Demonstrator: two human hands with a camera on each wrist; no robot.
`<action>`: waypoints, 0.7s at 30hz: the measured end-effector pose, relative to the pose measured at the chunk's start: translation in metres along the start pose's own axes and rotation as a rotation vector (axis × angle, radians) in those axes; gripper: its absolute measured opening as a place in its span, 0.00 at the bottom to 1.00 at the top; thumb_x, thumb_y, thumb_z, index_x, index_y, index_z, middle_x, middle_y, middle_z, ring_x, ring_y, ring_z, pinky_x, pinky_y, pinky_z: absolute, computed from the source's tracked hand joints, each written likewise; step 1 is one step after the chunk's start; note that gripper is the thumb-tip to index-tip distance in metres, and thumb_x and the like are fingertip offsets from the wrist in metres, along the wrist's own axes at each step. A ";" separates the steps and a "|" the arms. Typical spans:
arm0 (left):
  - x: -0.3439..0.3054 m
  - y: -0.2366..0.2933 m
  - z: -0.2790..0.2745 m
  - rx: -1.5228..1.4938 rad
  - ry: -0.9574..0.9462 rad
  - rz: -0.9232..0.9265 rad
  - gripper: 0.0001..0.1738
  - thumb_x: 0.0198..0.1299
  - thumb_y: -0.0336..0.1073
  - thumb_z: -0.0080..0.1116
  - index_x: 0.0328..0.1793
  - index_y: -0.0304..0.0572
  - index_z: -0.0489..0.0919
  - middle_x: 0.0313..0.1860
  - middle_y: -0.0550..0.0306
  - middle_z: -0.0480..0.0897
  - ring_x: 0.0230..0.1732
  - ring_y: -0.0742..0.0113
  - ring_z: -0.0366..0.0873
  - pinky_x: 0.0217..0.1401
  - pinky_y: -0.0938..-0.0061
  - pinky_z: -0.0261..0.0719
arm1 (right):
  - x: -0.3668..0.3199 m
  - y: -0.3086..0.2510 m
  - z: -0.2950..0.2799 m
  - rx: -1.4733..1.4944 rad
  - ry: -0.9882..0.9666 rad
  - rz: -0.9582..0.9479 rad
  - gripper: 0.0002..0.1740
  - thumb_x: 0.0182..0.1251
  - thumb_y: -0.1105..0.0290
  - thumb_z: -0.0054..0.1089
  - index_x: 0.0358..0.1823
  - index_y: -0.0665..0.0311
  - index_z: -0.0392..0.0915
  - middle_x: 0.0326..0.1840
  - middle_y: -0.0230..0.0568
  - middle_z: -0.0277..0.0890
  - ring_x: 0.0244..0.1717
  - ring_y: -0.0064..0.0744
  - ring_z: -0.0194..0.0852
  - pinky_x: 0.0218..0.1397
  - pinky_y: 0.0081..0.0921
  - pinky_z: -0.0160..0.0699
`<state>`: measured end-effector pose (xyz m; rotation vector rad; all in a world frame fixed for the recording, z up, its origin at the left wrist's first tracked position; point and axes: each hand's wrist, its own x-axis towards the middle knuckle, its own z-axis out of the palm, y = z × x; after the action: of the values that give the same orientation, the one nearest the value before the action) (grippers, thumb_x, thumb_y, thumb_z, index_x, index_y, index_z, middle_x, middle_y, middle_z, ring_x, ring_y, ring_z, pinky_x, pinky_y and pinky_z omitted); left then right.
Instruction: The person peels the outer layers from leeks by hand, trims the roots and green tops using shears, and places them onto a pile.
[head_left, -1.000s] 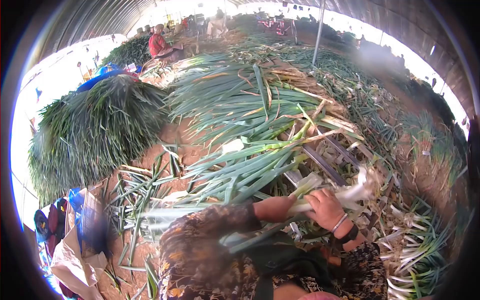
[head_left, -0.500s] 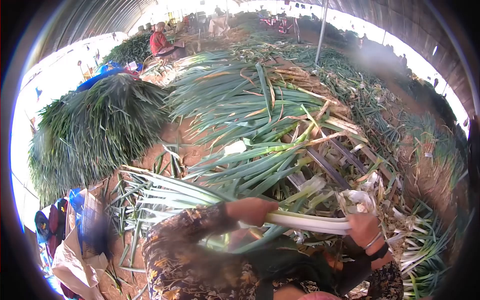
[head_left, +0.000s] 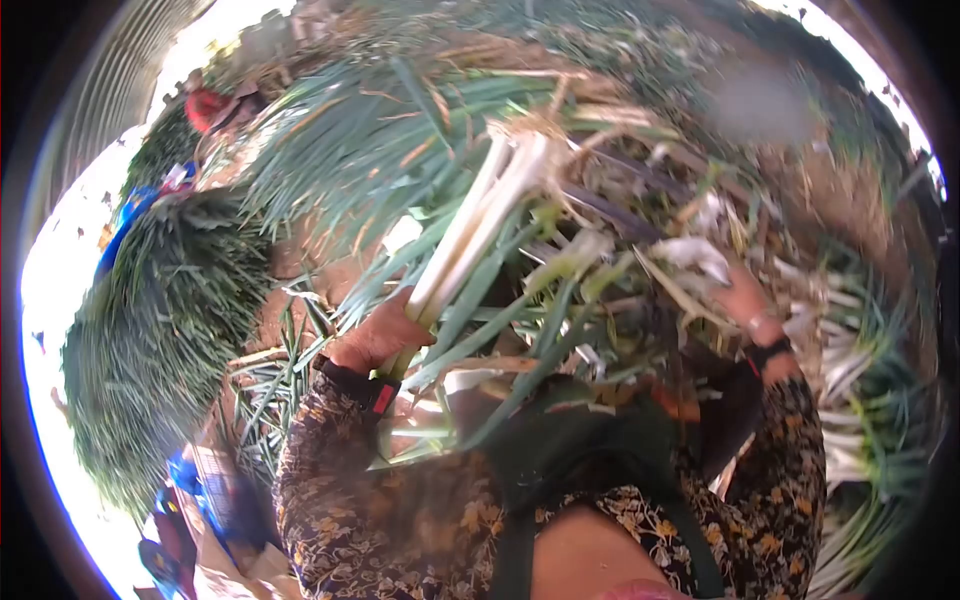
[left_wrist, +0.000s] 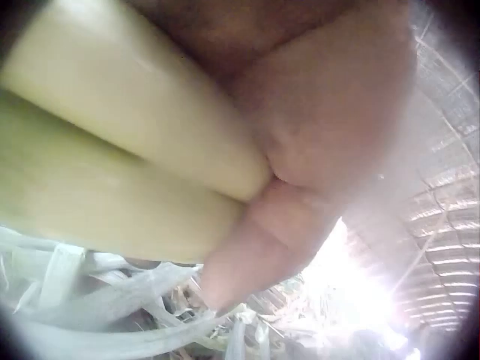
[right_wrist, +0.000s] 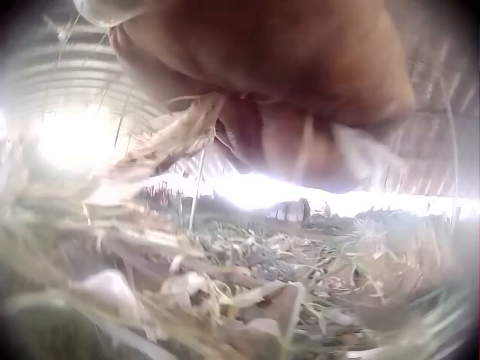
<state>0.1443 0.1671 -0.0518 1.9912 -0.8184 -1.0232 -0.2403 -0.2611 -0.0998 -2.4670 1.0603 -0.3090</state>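
Observation:
My left hand point(head_left: 376, 338) grips a couple of long green onions point(head_left: 478, 225) around their lower stalks. Their white shafts slant up and away, with the root ends over the pile. In the left wrist view, thumb and fingers wrap two pale stalks point(left_wrist: 142, 127) lying side by side. My right hand point(head_left: 745, 298) is off to the right, apart from those stalks, over the heap of scraps. Its curled fingers hold a strip of whitish peeled outer leaf point(head_left: 695, 255); the right wrist view shows dry, papery peel point(right_wrist: 176, 135) sticking out from them.
Untrimmed green onions point(head_left: 345, 150) lie in a wide pile ahead, beside dark slats point(head_left: 610, 210) strewn with scraps. A tall bundle of green tops point(head_left: 165, 350) stands left. Cleaned onions point(head_left: 850, 380) lie in a row at right. Someone in red point(head_left: 208, 108) is farther back.
My hands have separated: the left swung its onions from lying sideways to root ends pointing away, while the right left the stalks and moved up and outward with peel. The head view tilted down.

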 end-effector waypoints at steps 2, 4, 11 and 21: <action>-0.003 0.021 0.016 -0.195 -0.065 -0.014 0.41 0.41 0.27 0.68 0.68 0.35 0.69 0.51 0.51 0.80 0.49 0.64 0.78 0.54 0.69 0.76 | 0.001 -0.045 0.029 0.076 0.068 -0.180 0.19 0.62 0.57 0.63 0.46 0.65 0.81 0.40 0.52 0.81 0.45 0.53 0.79 0.48 0.40 0.76; 0.004 0.009 0.024 -0.264 -0.121 0.024 0.40 0.43 0.24 0.66 0.69 0.36 0.69 0.53 0.52 0.79 0.51 0.64 0.76 0.57 0.70 0.75 | 0.014 -0.070 0.045 0.222 0.163 -0.236 0.17 0.64 0.59 0.62 0.46 0.64 0.81 0.44 0.52 0.82 0.47 0.51 0.80 0.48 0.37 0.77; -0.002 0.032 0.060 -0.222 -0.363 -0.074 0.41 0.40 0.22 0.67 0.67 0.36 0.68 0.54 0.57 0.75 0.54 0.66 0.72 0.60 0.71 0.71 | 0.066 -0.151 0.055 0.713 0.302 -0.144 0.29 0.65 0.48 0.62 0.58 0.64 0.74 0.51 0.47 0.81 0.47 0.44 0.82 0.50 0.31 0.78; -0.006 0.006 0.061 -0.326 -0.600 -0.199 0.44 0.38 0.16 0.67 0.69 0.34 0.69 0.54 0.56 0.79 0.54 0.64 0.77 0.57 0.67 0.76 | 0.021 -0.148 0.021 1.050 -0.489 -0.228 0.28 0.62 0.45 0.67 0.47 0.64 0.77 0.27 0.34 0.81 0.16 0.17 0.68 0.20 0.14 0.67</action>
<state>0.0885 0.1489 -0.0692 1.5167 -0.6995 -1.7947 -0.1248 -0.1798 -0.0475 -1.5584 0.2609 -0.2230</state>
